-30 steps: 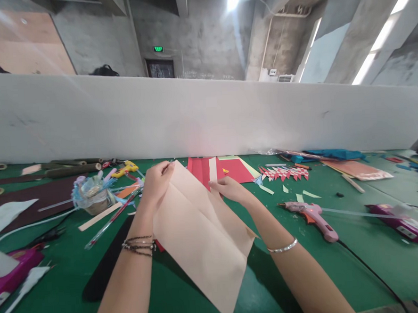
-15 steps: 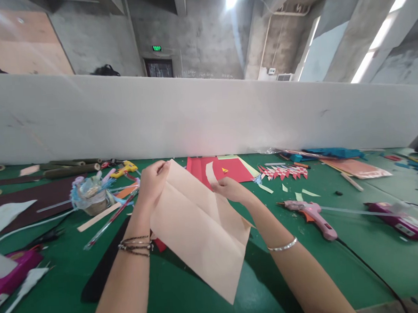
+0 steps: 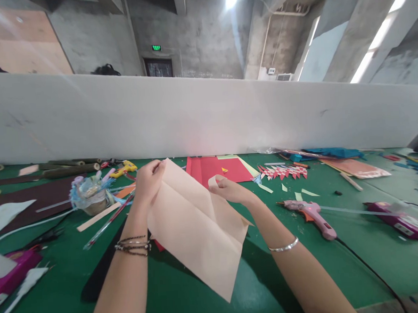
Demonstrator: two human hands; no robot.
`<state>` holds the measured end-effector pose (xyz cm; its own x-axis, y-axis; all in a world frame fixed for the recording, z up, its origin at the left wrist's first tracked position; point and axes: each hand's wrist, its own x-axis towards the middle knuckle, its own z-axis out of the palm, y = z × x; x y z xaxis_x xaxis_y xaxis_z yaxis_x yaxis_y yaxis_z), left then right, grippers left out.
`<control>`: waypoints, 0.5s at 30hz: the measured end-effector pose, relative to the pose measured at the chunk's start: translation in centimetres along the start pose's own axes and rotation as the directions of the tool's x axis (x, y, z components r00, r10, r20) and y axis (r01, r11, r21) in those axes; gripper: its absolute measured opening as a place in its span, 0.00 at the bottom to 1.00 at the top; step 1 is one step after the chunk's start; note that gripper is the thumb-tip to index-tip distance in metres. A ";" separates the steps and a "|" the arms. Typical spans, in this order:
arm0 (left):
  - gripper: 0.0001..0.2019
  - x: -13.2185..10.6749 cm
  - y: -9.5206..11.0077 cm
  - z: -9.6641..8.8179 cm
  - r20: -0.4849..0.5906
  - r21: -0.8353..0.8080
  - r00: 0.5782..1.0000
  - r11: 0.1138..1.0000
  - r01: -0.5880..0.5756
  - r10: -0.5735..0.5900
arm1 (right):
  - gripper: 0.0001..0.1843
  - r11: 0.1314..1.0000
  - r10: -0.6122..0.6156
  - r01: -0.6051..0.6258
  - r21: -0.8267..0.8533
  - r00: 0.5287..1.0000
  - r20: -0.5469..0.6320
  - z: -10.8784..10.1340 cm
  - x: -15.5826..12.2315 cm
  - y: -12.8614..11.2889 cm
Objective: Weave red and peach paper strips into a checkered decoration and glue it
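A creased, pale peach sheet of paper (image 3: 196, 237) hangs tilted above the green table. My left hand (image 3: 147, 183) is closed on its upper left corner. At the sheet's upper right edge, my right hand (image 3: 229, 189) pinches a narrow paper strip (image 3: 212, 181) whose end curls up above the fingers. Whether the strip is still joined to the sheet is hidden by the fingers. Behind the right hand lies a red sheet (image 3: 236, 169) with a small yellow piece (image 3: 224, 170) on it. Part of a black flat piece (image 3: 102, 271) shows under my left forearm.
A pink glue gun (image 3: 313, 211) with a cord lies right, near a purple power strip (image 3: 399, 220). Left are a decorated pot (image 3: 93, 194), a yellow-handled tool (image 3: 124, 169) and another purple power strip (image 3: 17, 267). Red-white woven paper (image 3: 284, 171) lies behind. A white partition (image 3: 206, 114) bounds the table's back.
The strip at my right hand, which stood up long before, is now curled over short. Both hands and the sheet have shifted slightly left.
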<state>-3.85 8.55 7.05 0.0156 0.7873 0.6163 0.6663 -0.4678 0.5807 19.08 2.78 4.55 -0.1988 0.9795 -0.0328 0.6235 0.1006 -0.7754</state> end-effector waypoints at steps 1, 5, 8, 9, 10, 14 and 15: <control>0.15 0.0 -0.1 -0.1 -0.001 0.001 1.000 1.000 0.000 0.000 | 0.22 1.000 0.003 -0.003 0.003 1.000 -0.002 0.0 0.0 0.0; 0.15 0.2 -0.3 -0.2 -0.011 0.000 1.000 1.000 -0.013 0.013 | 0.22 0.999 0.047 -0.047 0.002 0.999 -0.026 0.0 0.3 0.5; 0.15 0.2 -0.3 -0.2 -0.037 0.001 0.999 0.999 -0.036 0.036 | 0.21 0.998 0.069 -0.069 -0.001 0.996 -0.052 -0.1 0.5 1.0; 0.15 0.2 -0.3 -0.2 -0.043 0.003 0.998 0.999 -0.039 0.039 | 0.21 0.997 0.074 -0.074 0.001 0.996 -0.054 -0.1 0.5 1.0; 0.15 0.2 -0.2 -0.2 -0.047 0.004 0.998 0.999 -0.037 0.038 | 0.21 0.997 0.077 -0.077 0.004 0.996 -0.049 -0.2 0.5 1.0; 0.14 0.1 -0.1 -0.3 -0.048 0.001 0.999 1.000 -0.010 0.010 | 0.22 0.996 0.091 -0.091 0.001 0.995 -0.029 -0.3 0.0 0.4; 0.14 0.1 -0.2 -0.3 -0.054 0.006 0.999 1.000 -0.001 0.001 | 0.22 0.995 0.103 -0.103 -0.008 0.994 -0.031 -0.4 -0.2 0.2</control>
<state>-4.17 8.62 7.20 -0.0237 0.7642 0.6446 0.6707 -0.4660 0.5771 19.54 2.72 4.60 -0.1101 0.9896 -0.0924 0.6466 0.0007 -0.7628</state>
